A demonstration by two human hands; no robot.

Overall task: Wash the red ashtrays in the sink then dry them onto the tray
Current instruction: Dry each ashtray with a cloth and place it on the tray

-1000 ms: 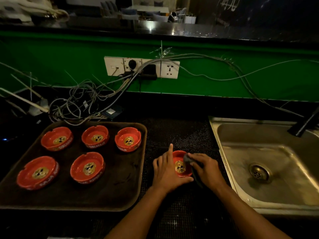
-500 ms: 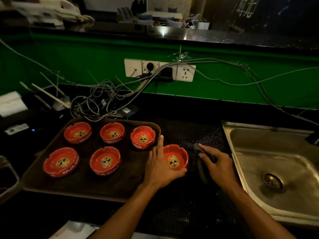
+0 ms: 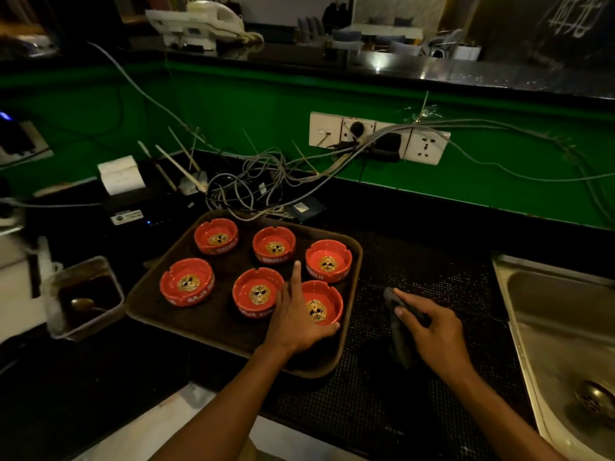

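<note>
Your left hand (image 3: 294,322) holds a red ashtray (image 3: 322,306) at the near right corner of the brown tray (image 3: 213,322). Your thumb curls round the near rim of that ashtray. Your fingers lie along its left side, and one finger points straight up toward the back row. You cannot tell if the ashtray sits flat on the tray or is just above it.

Five more ashtrays sit on the tray. Three are in the back row: left (image 3: 216,236), middle (image 3: 274,244) and right (image 3: 328,260). Two are in the front row: left (image 3: 187,281) and middle (image 3: 258,296). The one you hold is just right of the front middle one and just in front of the back right one. Your hand lies between those two front ones.

Your right hand (image 3: 432,331) is well apart from the tray, on the dark mat (image 3: 432,267) that covers the table. Its fingers curl round a dark cloth (image 3: 401,334) and press it down on the mat. The cloth is between the tray and the sink (image 3: 552,314). The sink is at your far right, and its drain (image 3: 595,399) shows near the edge of the view.

Left of the tray is a small tub (image 3: 83,296) with dark liquid and a spoon in it. Behind the tray is a heap of wires (image 3: 253,181).
</note>
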